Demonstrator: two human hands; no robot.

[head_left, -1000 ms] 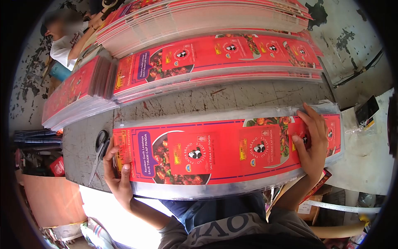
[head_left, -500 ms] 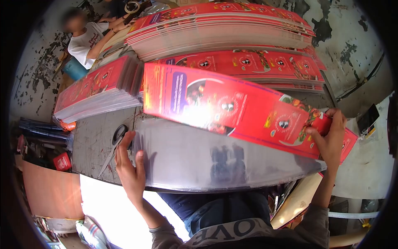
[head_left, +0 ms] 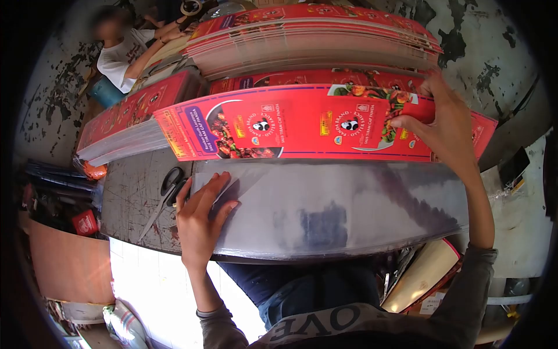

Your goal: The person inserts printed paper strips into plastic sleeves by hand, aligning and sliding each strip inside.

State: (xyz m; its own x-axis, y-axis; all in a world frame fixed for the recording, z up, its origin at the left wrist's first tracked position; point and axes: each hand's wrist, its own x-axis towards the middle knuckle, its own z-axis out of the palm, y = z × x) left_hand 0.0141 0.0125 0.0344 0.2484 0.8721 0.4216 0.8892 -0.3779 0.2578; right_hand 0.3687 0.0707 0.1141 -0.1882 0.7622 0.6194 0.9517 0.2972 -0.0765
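Observation:
A long red printed cardboard strip (head_left: pixel 302 125) with panda logos is in my right hand (head_left: pixel 444 119). My thumb lies on its printed face and my fingers are over its top edge near the right end. The strip stands tilted up behind a stack of clear plastic sleeves (head_left: pixel 372 203) at the table's front edge. My left hand (head_left: pixel 200 218) rests on the left end of the sleeves, thumb apart from the fingers. By the fingertips the top plastic looks slightly raised. Black-handled scissors (head_left: pixel 168 192) lie just left of that hand.
Tall piles of red printed strips (head_left: pixel 319 43) fill the back of the table. Another stack (head_left: pixel 136 119), in plastic, stands at the left. The scratched grey table (head_left: pixel 131 198) shows around the scissors. At the back left a person (head_left: pixel 125 55) works with their hands near a tape roll.
My right hand has raised the strip's right end and moved it back, so the strip is now more level and facing me. My left hand has moved right onto the plastic sleeves.

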